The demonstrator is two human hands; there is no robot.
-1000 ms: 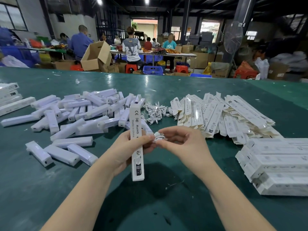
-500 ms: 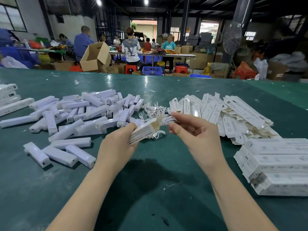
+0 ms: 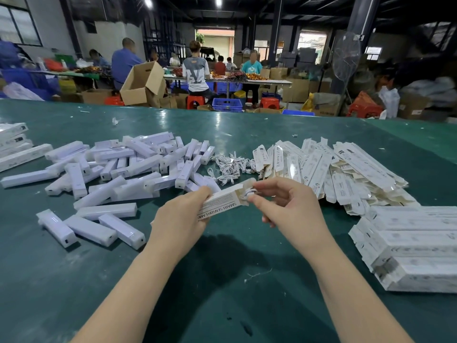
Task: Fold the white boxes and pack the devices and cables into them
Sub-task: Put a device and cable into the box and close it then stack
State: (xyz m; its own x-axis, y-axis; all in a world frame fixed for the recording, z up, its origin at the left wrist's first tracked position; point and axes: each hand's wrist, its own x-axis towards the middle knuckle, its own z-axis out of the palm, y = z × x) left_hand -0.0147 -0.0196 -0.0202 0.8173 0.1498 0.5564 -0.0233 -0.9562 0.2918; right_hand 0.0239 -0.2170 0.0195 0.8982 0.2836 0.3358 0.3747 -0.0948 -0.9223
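Note:
My left hand point(image 3: 181, 216) grips a long white box point(image 3: 223, 200) printed with black lettering, its open end pointing right. My right hand point(image 3: 286, 204) pinches a coiled white cable point(image 3: 248, 193) right at that open mouth. A heap of white bar-shaped devices point(image 3: 128, 167) lies to the left on the green table point(image 3: 222, 280). A small pile of coiled white cables point(image 3: 231, 164) sits behind the hands. Flat unfolded white boxes point(image 3: 329, 167) are fanned out to the right.
Filled, closed white boxes point(image 3: 418, 246) are stacked at the right edge, and more lie at the far left point(image 3: 14, 147). Three devices point(image 3: 91, 227) lie apart near the left front. Beyond the table, people work among cardboard cartons point(image 3: 143, 82) and a standing fan point(image 3: 346, 59).
My left hand turned the box from upright to lying sideways with its open end to the right. My right hand brought the coiled cable up to that opening.

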